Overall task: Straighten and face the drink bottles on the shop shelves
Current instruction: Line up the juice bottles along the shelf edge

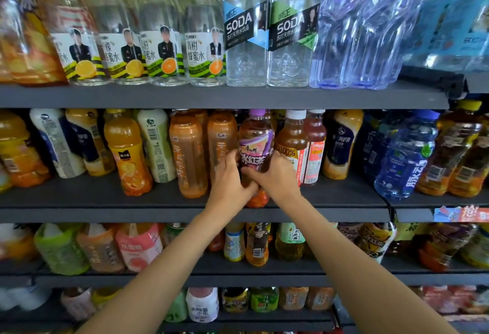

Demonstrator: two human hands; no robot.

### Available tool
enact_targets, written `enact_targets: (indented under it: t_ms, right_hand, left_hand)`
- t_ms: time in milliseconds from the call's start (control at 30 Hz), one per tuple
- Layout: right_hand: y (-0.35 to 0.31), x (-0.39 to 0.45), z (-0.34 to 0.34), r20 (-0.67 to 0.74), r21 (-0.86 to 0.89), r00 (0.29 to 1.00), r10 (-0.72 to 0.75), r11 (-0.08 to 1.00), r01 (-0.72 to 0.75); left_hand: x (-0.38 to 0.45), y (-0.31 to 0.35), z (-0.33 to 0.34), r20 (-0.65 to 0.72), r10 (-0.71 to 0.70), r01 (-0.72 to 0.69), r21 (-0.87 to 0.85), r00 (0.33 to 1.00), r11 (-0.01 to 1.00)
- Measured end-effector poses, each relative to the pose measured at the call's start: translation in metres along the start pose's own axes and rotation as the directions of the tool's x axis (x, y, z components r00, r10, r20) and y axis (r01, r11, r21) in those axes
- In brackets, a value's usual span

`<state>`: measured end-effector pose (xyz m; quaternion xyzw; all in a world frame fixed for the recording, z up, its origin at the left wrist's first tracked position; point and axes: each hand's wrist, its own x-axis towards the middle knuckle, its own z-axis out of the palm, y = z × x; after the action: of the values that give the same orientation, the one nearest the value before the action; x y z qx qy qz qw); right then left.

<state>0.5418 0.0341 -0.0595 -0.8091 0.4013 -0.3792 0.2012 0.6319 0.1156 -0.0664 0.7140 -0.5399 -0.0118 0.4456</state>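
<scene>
The iced tea bottle (pixel 256 146) with the purple cap stands at the front edge of the middle shelf (pixel 105 201), label facing out. It appears full, hence fairly heavy; smooth plastic, probably slippery (thin walls may flex). The left hand (pixel 229 175) and right hand (pixel 275 175) wrap its lower body from both sides. Best held low, below the label. Orange tea bottles (pixel 188 156) stand just beside it.

A shop: dark shelves (pixel 211 95) packed with bottled drinks (pixel 132 153)
</scene>
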Motion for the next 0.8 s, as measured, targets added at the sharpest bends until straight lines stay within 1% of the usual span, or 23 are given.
enact_targets:
  t_ms: [67, 100, 167, 200, 233, 267, 300, 333, 367, 400, 433, 467, 500, 533, 667, 733, 800]
  right_hand:
    - [-0.001, -0.001, -0.004, 0.047, 0.043, 0.999, -0.024, 0.999, 0.022]
    - [-0.001, 0.000, -0.007, 0.088, 0.072, 0.995, -0.050, 0.996, 0.044]
    - [0.001, -0.001, -0.020, 0.148, 0.115, 0.985, -0.092, 0.990, 0.075]
    - [0.002, -0.003, -0.028, 0.113, 0.139, 0.989, -0.099, 0.987, 0.083]
    - [0.005, -0.004, -0.037, -0.003, 0.170, 0.996, -0.089, 0.981, 0.089]
    - [0.008, -0.005, -0.045, -0.180, 0.207, 0.983, -0.046, 0.975, 0.084]
    - [0.011, -0.005, -0.053, -0.355, 0.228, 0.935, 0.020, 0.971, 0.066]
    - [0.014, -0.002, -0.061, -0.459, 0.218, 0.885, 0.083, 0.976, 0.021]
    - [0.017, 0.002, -0.065, -0.464, 0.173, 0.876, 0.134, 0.983, -0.059]
    - [0.020, 0.006, -0.066, -0.379, 0.114, 0.908, 0.179, 0.983, -0.146]
    - [0.022, 0.010, -0.065, -0.251, 0.059, 0.945, 0.210, 0.978, -0.201]
    - [0.023, 0.012, -0.062, -0.138, 0.016, 0.964, 0.226, 0.974, -0.226]
    - [0.023, 0.013, -0.058, -0.072, -0.022, 0.970, 0.233, 0.972, -0.235]
    - [0.022, 0.014, -0.054, -0.055, -0.060, 0.971, 0.234, 0.970, -0.237]
    - [0.020, 0.016, -0.043, -0.121, -0.188, 0.967, 0.225, 0.951, -0.245]
    - [0.020, 0.015, -0.042, -0.138, -0.173, 0.964, 0.226, 0.953, -0.248]
    - [0.027, 0.013, -0.047, -0.132, -0.097, 0.962, 0.240, 0.962, -0.254]
  left_hand:
    - [0.006, -0.002, 0.000, 0.094, -0.031, 0.037, -0.066, 0.995, 0.997]
    - [0.009, -0.003, 0.000, 0.113, -0.025, 0.034, -0.082, 0.993, 0.996]
    - [0.013, -0.004, 0.002, 0.111, -0.027, 0.041, -0.126, 0.993, 0.991]
    - [0.015, -0.005, 0.003, 0.103, -0.040, 0.055, -0.148, 0.994, 0.987]
    - [0.017, -0.005, 0.005, 0.094, -0.062, 0.077, -0.166, 0.994, 0.983]
    - [0.019, -0.005, 0.007, 0.082, -0.090, 0.103, -0.176, 0.993, 0.979]
    - [0.021, -0.006, 0.008, 0.069, -0.111, 0.122, -0.181, 0.991, 0.976]
    - [0.023, -0.006, 0.011, 0.052, -0.125, 0.132, -0.179, 0.991, 0.975]
    - [0.025, -0.006, 0.013, 0.034, -0.135, 0.139, -0.167, 0.990, 0.976]
    - [0.025, -0.006, 0.015, 0.018, -0.145, 0.146, -0.149, 0.989, 0.978]
    - [0.026, -0.006, 0.016, 0.004, -0.154, 0.154, -0.132, 0.988, 0.979]
    - [0.027, -0.005, 0.018, -0.005, -0.159, 0.157, -0.119, 0.987, 0.980]
    - [0.028, -0.005, 0.018, -0.011, -0.161, 0.159, -0.108, 0.987, 0.981]
    - [0.029, -0.006, 0.019, -0.011, -0.162, 0.160, -0.100, 0.987, 0.982]
    - [0.031, -0.008, 0.019, 0.010, -0.159, 0.160, -0.093, 0.987, 0.983]
    - [0.031, -0.008, 0.019, 0.012, -0.160, 0.160, -0.083, 0.987, 0.984]
    - [0.030, -0.008, 0.018, 0.019, -0.167, 0.168, -0.083, 0.986, 0.982]
